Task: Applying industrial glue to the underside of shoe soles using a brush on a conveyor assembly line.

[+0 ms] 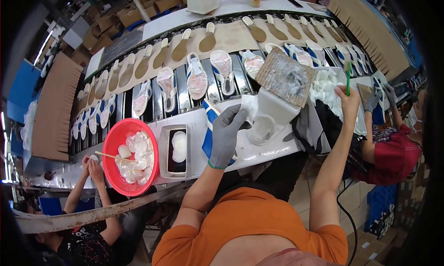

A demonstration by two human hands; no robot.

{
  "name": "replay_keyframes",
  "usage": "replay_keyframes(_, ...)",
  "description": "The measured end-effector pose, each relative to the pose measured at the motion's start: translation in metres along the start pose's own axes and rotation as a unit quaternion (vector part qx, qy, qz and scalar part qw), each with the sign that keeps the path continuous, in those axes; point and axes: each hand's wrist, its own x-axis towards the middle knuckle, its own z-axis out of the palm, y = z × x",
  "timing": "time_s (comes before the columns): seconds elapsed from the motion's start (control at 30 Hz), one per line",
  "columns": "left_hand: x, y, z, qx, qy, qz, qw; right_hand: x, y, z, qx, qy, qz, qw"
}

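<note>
In a grey glove, my left hand (225, 134) is closed on a small white pad (249, 108) pinched at the fingertips. A blue-and-white sandal (206, 143) lies partly hidden behind that hand. My bare right hand (348, 99) is raised at the right, wrapped round a green-handled brush (348, 79) with its bristles up. Between the hands stands a white plastic container (277, 105) with a glue-smeared piece of cardboard (286, 76) resting on top. Below my right hand is an open box of white pads (327, 83).
Past the worktable, a conveyor (182, 97) carries rows of sandals and insoles (181, 46). A red basin (108, 150) of white pads with a stick, and a grey box (173, 173) of round pads, stand left. Co-workers sit on both sides; one at right wears grey gloves (373, 99).
</note>
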Motion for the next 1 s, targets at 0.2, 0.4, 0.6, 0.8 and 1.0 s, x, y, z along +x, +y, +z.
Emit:
replay_keyframes(0.2, -0.013, 0.001, -0.003, 0.034, -0.024, -0.009, 0.999, -0.047, -0.049, 0.006, 0.139, -0.024, -0.096, 0.985)
replay_keyframes(0.4, -0.027, 0.005, -0.004, 0.092, -0.071, -0.028, 0.993, -0.123, -0.151, 0.042, 0.272, -0.417, -0.156, 0.853)
replay_keyframes(0.6, -0.030, 0.011, -0.017, 0.126, -0.078, -0.038, 0.988, -0.124, -0.163, 0.053, 0.260, -0.397, -0.137, 0.869)
replay_keyframes(0.8, -0.031, 0.005, -0.016, 0.211, -0.105, -0.043, 0.971, -0.123, -0.160, 0.052, 0.269, -0.334, -0.178, 0.886)
replay_keyframes(1.0, -0.036, 0.003, -0.033, 0.243, -0.115, -0.065, 0.961, -0.113, -0.160, 0.043, 0.272, -0.235, -0.213, 0.908)
